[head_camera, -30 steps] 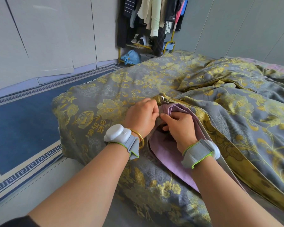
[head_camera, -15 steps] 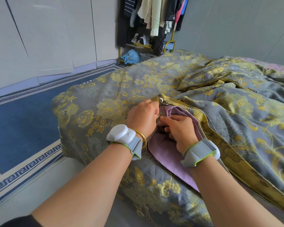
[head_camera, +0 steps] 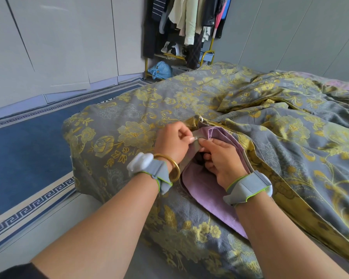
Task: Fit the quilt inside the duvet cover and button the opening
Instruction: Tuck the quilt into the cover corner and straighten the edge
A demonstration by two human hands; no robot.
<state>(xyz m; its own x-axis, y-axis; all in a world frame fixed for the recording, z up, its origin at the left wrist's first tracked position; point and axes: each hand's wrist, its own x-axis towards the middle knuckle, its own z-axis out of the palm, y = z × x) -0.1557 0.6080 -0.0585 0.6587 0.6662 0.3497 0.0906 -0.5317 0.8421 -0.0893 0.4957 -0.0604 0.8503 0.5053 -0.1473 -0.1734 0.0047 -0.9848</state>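
Head view: pinches the duvet cover (head_camera: 133,115) hem with left hand (head_camera: 172,144) and right hand (head_camera: 223,163), fingers curled tight, above lilac quilt (head_camera: 204,186).

Floral duvet cover (head_camera: 169,101) unbuttoned, lilac quilt (head_camera: 206,190) showing

Floral duvet cover (head_camera: 189,101) across bed (head_camera: 149,256)

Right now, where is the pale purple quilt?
In the head view the pale purple quilt lies at centre, in the opening of the grey and gold floral duvet cover, beneath the right hand and right of the left hand.
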